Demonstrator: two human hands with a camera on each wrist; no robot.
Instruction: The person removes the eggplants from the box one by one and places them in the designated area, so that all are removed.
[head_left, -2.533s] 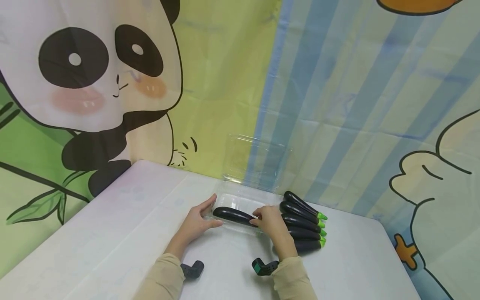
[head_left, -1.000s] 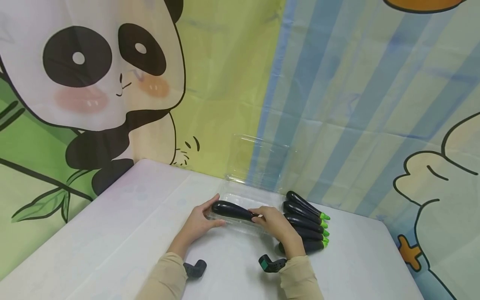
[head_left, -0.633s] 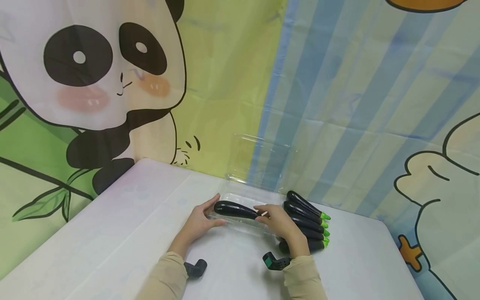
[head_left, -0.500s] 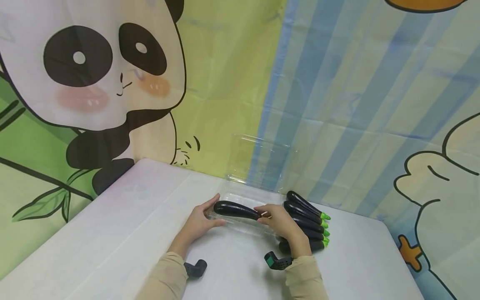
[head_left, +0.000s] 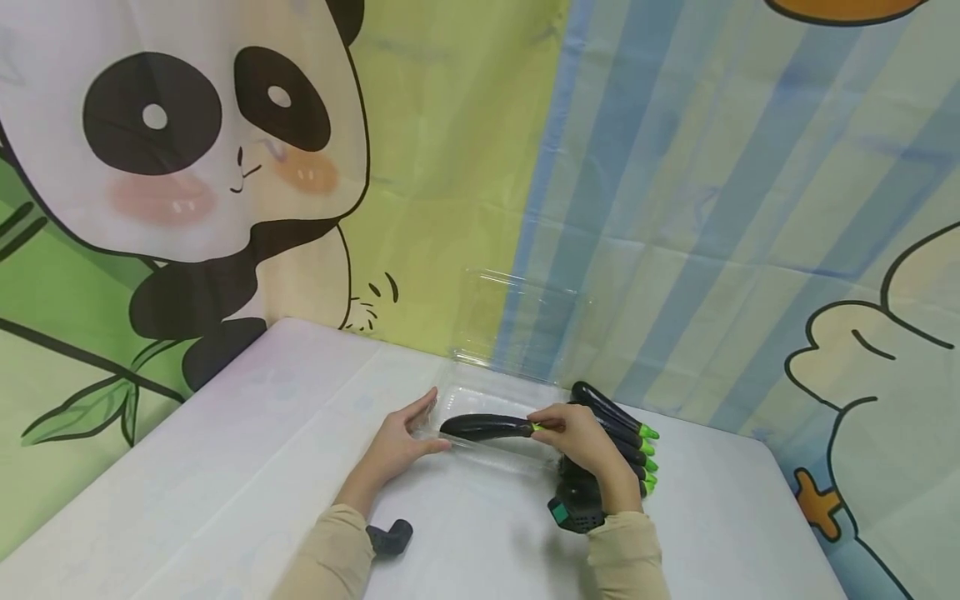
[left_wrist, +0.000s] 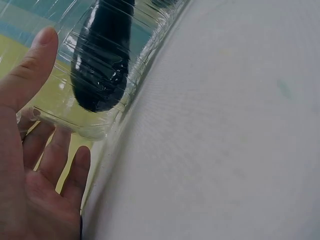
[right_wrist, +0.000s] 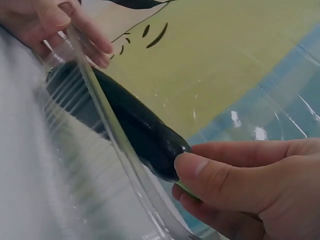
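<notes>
A clear plastic clamshell box (head_left: 506, 457) stands on the table with its lid (head_left: 517, 325) raised at the back. My left hand (head_left: 401, 442) holds its left end, thumb at the near wall and fingers round the end. My right hand (head_left: 577, 437) pinches a dark, glossy eggplant (head_left: 487, 427) by its green stem end. The eggplant's round end is inside the box, seen through the ribbed wall in the left wrist view; in the right wrist view its stem end (right_wrist: 185, 190) rises above the rim, between my thumb and fingers.
Several more eggplants (head_left: 611, 410) lie side by side to the right of the box, partly hidden by my right hand and wrist camera (head_left: 577, 504). A printed panda curtain (head_left: 450, 167) hangs right behind the white table (head_left: 300, 417).
My right hand has moved right with the eggplant, which has come down lower into the box, its green stem end now showing. My left hand stays at the box's left end.
</notes>
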